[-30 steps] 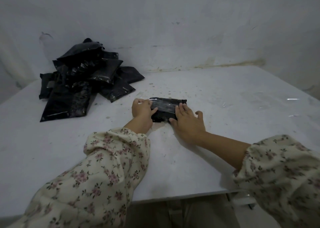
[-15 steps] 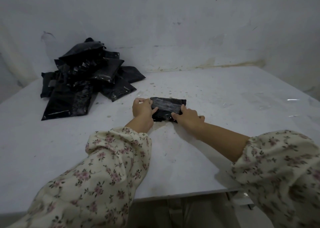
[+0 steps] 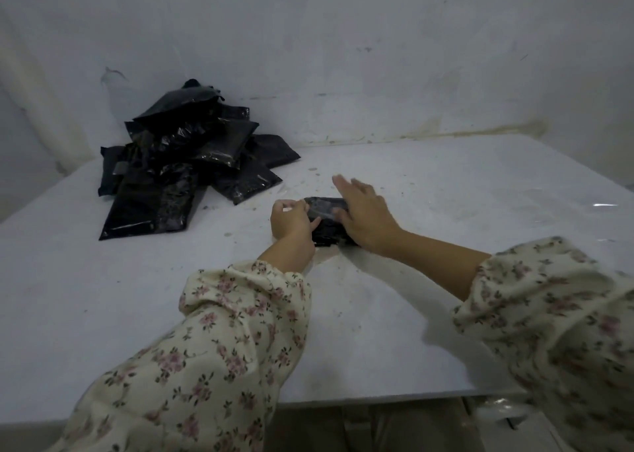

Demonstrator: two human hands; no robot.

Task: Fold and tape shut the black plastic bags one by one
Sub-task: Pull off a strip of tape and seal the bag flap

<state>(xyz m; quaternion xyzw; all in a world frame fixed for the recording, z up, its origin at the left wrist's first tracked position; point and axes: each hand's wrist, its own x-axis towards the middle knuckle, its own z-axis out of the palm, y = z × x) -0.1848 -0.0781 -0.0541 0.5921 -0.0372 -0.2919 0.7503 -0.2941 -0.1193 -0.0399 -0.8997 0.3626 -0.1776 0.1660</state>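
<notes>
Both arms reach from the lower corners toward the middle of the frame. The left hand is curled, fingers and thumb gripping the left end of the bag. The right hand, blurred, lies flat with straight fingers pointing upper left, its forearm bare.

No text is legible on the black plastic bags. The table bears no readable marks either.

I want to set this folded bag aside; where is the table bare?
Bare: right side of the white table, between the right hand and the wall; also front left, between the floral left sleeve and the heap of black plastic bags. Crowded: that far-left heap.
</notes>
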